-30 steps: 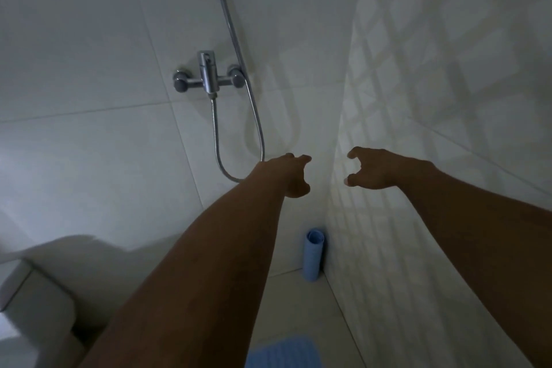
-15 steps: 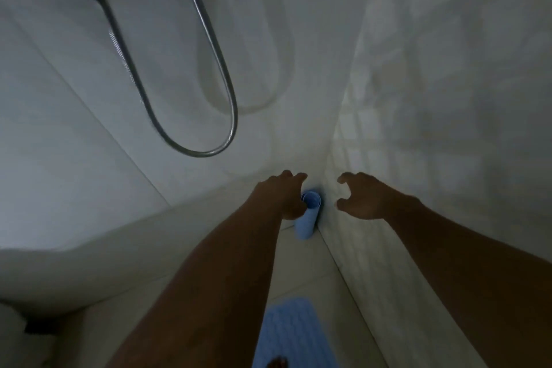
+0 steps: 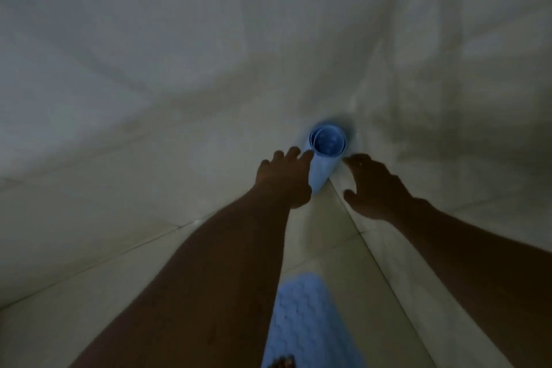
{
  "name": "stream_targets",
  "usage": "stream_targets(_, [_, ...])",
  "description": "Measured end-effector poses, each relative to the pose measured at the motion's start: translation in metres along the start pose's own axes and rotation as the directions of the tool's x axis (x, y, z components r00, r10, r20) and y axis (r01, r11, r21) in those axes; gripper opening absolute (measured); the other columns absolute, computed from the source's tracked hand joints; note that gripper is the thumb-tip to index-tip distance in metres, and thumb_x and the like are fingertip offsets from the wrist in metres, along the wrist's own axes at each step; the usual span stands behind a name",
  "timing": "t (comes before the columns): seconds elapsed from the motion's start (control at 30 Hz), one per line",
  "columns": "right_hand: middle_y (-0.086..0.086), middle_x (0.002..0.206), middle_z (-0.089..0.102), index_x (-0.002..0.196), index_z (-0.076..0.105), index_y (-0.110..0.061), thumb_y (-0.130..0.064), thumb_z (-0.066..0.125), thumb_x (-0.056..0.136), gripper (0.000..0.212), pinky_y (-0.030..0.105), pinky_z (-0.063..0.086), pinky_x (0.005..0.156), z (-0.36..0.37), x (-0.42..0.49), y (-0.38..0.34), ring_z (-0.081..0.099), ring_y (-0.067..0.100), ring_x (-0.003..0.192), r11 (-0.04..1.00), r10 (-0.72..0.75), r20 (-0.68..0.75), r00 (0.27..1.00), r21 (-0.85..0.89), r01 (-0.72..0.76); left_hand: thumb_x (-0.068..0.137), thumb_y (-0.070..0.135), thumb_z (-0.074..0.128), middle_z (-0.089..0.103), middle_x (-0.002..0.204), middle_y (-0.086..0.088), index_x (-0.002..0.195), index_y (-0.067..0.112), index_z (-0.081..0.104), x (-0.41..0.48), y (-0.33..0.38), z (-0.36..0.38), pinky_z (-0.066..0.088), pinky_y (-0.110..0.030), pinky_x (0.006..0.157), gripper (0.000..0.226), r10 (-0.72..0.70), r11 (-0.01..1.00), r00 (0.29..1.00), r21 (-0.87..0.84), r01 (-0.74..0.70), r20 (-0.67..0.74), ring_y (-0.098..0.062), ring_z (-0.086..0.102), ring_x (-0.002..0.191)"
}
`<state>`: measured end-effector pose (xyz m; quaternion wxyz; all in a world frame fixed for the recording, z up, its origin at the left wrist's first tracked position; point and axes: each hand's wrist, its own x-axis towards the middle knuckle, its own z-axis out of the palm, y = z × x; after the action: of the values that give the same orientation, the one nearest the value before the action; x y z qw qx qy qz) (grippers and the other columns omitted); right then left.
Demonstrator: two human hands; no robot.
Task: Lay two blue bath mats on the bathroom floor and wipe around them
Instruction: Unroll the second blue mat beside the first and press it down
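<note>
A rolled blue bath mat [image 3: 324,158] stands upright in the corner where two tiled walls meet; I look down into its open top. My left hand [image 3: 285,178] is at the roll's left side, fingers spread, fingertips at its rim. My right hand [image 3: 376,185] hovers just right of the roll, fingers apart, holding nothing. A second blue bath mat [image 3: 304,323] lies flat on the floor below, partly hidden by my left forearm.
Pale tiled walls close in on the left and right of the corner. The light floor tiles [image 3: 149,278] run toward me. Toes [image 3: 282,363] show at the bottom edge on the flat mat. The room is dim.
The view has dropped from the shower mixer and hose down to the corner. Both hands came lower and nearer the rolled mat, now flanking its top.
</note>
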<state>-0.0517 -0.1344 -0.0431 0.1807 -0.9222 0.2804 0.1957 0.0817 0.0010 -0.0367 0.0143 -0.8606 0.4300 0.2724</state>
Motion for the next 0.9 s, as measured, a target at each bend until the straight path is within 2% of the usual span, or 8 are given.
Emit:
stream_targets(0.2, [0.004, 0.166, 0.013, 0.158, 0.012, -0.021, -0.026, 0.06, 0.094, 0.08, 0.048, 0.046, 0.101, 0.03, 0.07, 0.012, 0.044, 0.037, 0.128, 0.998, -0.064, -0.116, 0.991, -0.027, 0.061, 0.095, 0.027, 0.064, 0.009, 0.168, 0.0, 0.162, 0.028, 0.004, 0.061, -0.015, 0.031, 0.039, -0.049, 0.107, 0.09, 0.087, 0.994, 0.995, 0.067, -0.085, -0.041, -0.033, 0.031, 0.143])
stream_targets(0.27, [0.005, 0.165, 0.014, 0.158, 0.014, -0.021, -0.027, 0.058, 0.096, 0.077, 0.048, 0.045, 0.102, 0.033, 0.085, 0.015, 0.043, 0.038, 0.129, 0.996, -0.067, -0.062, 0.996, -0.056, 0.064, 0.097, 0.026, 0.061, 0.004, 0.169, 0.0, 0.162, 0.029, 0.002, 0.076, -0.017, 0.036, 0.041, -0.048, 0.105, 0.088, 0.113, 0.989, 0.993, 0.104, -0.108, -0.042, -0.033, 0.03, 0.143])
stream_targets(0.37, [0.009, 0.158, 0.029, 0.153, 0.028, -0.018, -0.025, 0.059, 0.096, 0.066, 0.05, 0.045, 0.102, 0.042, 0.095, 0.017, 0.046, 0.037, 0.127, 0.998, -0.036, 0.005, 0.999, -0.055, 0.036, 0.096, 0.026, 0.062, 0.001, 0.169, 0.0, 0.162, 0.03, 0.009, 0.088, -0.016, 0.04, 0.043, -0.047, 0.103, 0.084, 0.143, 0.979, 0.989, 0.153, -0.135, -0.043, -0.033, 0.03, 0.142])
stream_targets(0.53, [0.016, 0.118, 0.066, 0.125, 0.062, -0.008, -0.012, 0.059, 0.095, 0.03, 0.038, 0.05, 0.087, 0.065, 0.081, 0.018, 0.062, 0.035, 0.107, 0.995, -0.097, -0.111, 0.989, 0.027, 0.101, 0.089, 0.021, 0.069, 0.017, 0.161, -0.008, 0.152, 0.027, 0.036, 0.071, -0.009, 0.047, 0.043, -0.046, 0.1, 0.072, 0.241, 0.954, 0.964, 0.208, -0.215, -0.109, -0.033, 0.031, 0.139])
stream_targets(0.67, [0.016, 0.109, 0.065, 0.111, 0.065, -0.006, -0.005, 0.061, 0.09, 0.021, 0.044, 0.053, 0.078, 0.08, 0.05, 0.015, 0.059, 0.035, 0.095, 0.978, -0.204, -0.166, 0.965, -0.001, 0.207, 0.09, 0.018, 0.067, 0.019, 0.161, -0.009, 0.144, 0.021, 0.047, 0.04, -0.015, 0.067, 0.044, -0.048, 0.104, 0.057, 0.182, 0.983, 0.977, 0.031, -0.179, -0.112, -0.031, 0.028, 0.143])
stream_targets(0.77, [0.015, 0.106, 0.064, 0.107, 0.064, -0.005, -0.004, 0.063, 0.091, 0.016, 0.034, 0.042, 0.071, 0.085, 0.022, 0.008, 0.057, 0.034, 0.094, 0.959, -0.271, -0.165, 0.948, 0.035, 0.281, 0.091, 0.017, 0.066, 0.026, 0.157, -0.006, 0.144, 0.02, 0.045, 0.014, -0.022, 0.084, 0.048, -0.047, 0.099, 0.057, 0.096, 0.984, 0.992, -0.14, -0.108, -0.084, -0.03, 0.04, 0.136])
stream_targets(0.83, [0.016, 0.105, 0.065, 0.107, 0.064, -0.003, -0.006, 0.063, 0.092, 0.015, 0.029, 0.035, 0.073, 0.086, 0.001, 0.001, 0.059, 0.033, 0.094, 0.948, -0.301, -0.143, 0.943, 0.058, 0.312, 0.092, 0.019, 0.065, 0.034, 0.152, -0.006, 0.143, 0.02, 0.045, -0.007, -0.024, 0.091, 0.05, -0.046, 0.096, 0.055, 0.057, 0.975, 0.997, -0.211, -0.068, -0.055, -0.032, 0.049, 0.128])
stream_targets(0.9, [0.015, 0.102, 0.065, 0.104, 0.063, -0.004, -0.008, 0.062, 0.092, 0.013, 0.031, 0.039, 0.073, 0.087, -0.02, -0.005, 0.062, 0.031, 0.093, 0.942, -0.316, -0.103, 0.943, 0.087, 0.325, 0.093, 0.02, 0.063, 0.046, 0.141, -0.007, 0.138, 0.022, 0.049, -0.029, -0.023, 0.096, 0.05, -0.046, 0.095, 0.047, 0.025, 0.971, 0.999, -0.237, -0.032, -0.033, -0.032, 0.054, 0.122])
